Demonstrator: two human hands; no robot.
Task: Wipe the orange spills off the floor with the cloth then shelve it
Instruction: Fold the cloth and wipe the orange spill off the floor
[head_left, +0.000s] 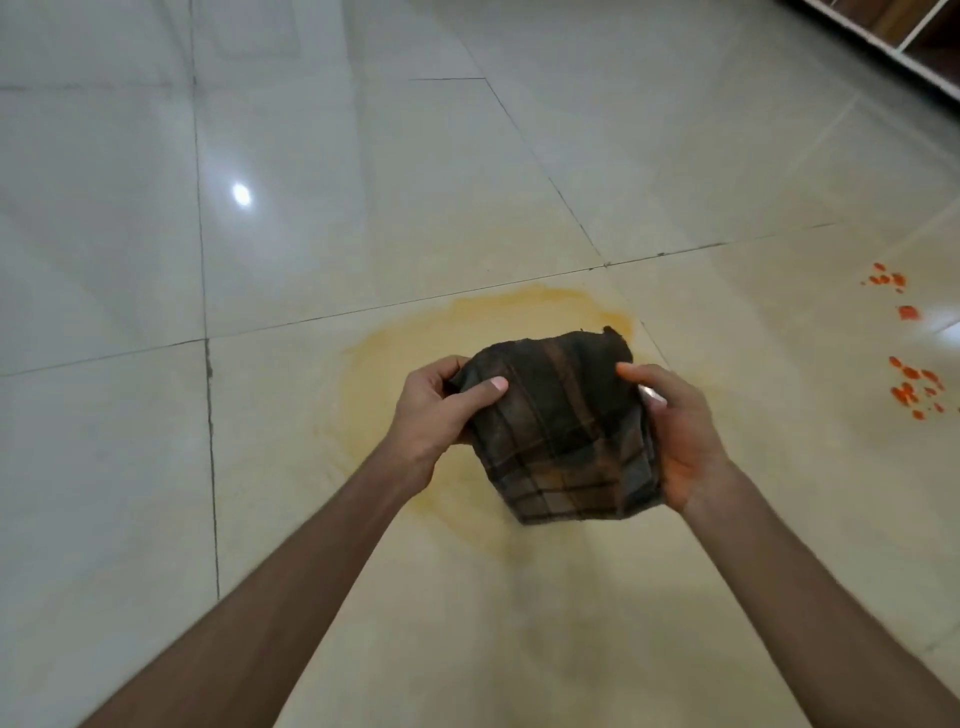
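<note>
Bare tiled floor (311, 218) open left, ahead; shelf unit (906, 44) stands far right.

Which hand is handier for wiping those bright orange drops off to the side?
The right hand, probably. It holds the dark plaid cloth on the side nearer the bright orange drops, which lie to the right on the cream tiled floor. The left hand would have to cross over.

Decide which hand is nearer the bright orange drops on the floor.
Right. The right hand grips the cloth on the side toward the drops; the left hand grips its opposite side, farther away.
</note>
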